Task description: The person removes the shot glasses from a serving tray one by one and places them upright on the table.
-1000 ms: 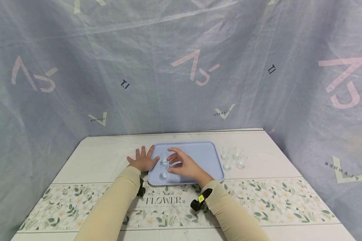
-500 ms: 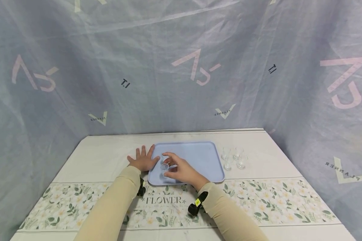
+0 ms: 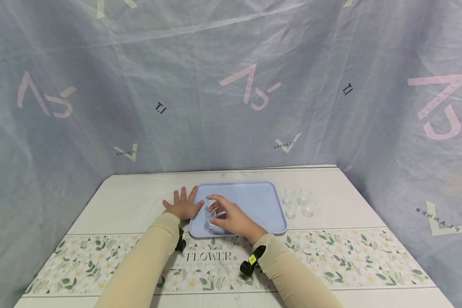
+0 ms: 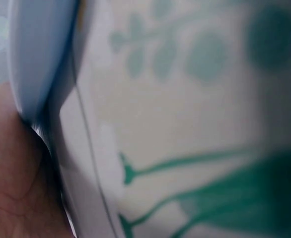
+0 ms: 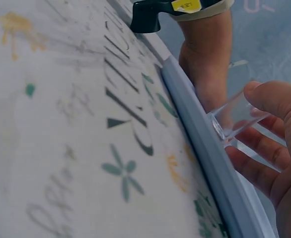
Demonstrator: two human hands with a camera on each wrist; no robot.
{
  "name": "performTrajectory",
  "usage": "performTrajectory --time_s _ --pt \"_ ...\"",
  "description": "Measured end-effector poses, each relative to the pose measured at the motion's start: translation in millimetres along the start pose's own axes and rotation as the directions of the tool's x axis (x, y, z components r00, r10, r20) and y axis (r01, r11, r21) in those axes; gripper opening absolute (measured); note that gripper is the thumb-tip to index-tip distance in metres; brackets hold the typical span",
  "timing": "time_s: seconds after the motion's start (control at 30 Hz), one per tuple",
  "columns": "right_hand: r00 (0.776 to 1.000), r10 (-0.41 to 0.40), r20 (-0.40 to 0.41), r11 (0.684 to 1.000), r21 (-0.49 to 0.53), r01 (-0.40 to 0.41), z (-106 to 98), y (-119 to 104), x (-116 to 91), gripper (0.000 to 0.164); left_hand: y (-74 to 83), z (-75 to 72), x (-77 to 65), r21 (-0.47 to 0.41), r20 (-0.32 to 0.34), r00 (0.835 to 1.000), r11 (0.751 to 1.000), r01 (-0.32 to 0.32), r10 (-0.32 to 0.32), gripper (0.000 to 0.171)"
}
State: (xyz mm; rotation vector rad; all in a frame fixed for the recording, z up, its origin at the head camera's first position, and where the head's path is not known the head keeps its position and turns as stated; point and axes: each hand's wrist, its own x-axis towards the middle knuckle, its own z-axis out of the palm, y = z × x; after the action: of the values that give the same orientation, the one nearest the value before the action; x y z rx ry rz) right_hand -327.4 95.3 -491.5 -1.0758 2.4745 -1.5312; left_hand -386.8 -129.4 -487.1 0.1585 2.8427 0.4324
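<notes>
A small clear shot glass [image 3: 211, 219] stands near the left end of the blue tray [image 3: 254, 201]. My right hand [image 3: 231, 218] holds this glass, thumb near its rim and fingers curved round the far side. The right wrist view shows the thumb against the same shot glass [image 5: 237, 116], its base low by the tray's rim. Just beyond it is a second shot glass [image 3: 209, 201], partly hidden by my right fingers. My left hand [image 3: 182, 207] rests with fingers spread over the tray's left edge; only part of it [image 4: 16, 173] shows in the left wrist view.
Several more clear shot glasses [image 3: 298, 202] stand grouped on the white table to the right of the tray. A floral tablecloth band [image 3: 350, 254] runs in front of the tray. Grey printed sheeting [image 3: 200, 107] hangs behind and at both sides.
My right hand has moved slightly left and toward me, and its thumb and fingers have closed in round the nearer shot glass. The left hand has stayed in place.
</notes>
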Motion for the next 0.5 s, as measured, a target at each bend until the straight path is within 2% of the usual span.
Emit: performTrajectory --time_s 0.27,0.5 --pt "0.999 -0.004 -0.033 1.000 -0.008 0.004 -8.1 -1.1 0.1 0.072 -4.0 6.8 8.3 -0.003 0.020 1.000 1.000 0.002 -0.002 0.081" --pt "0.997 0.002 -0.074 1.000 -0.014 -0.003 -21.8 -4.3 -6.9 0.072 1.2 -0.7 -0.9 0.032 0.003 1.000 0.999 0.009 -0.009 0.078"
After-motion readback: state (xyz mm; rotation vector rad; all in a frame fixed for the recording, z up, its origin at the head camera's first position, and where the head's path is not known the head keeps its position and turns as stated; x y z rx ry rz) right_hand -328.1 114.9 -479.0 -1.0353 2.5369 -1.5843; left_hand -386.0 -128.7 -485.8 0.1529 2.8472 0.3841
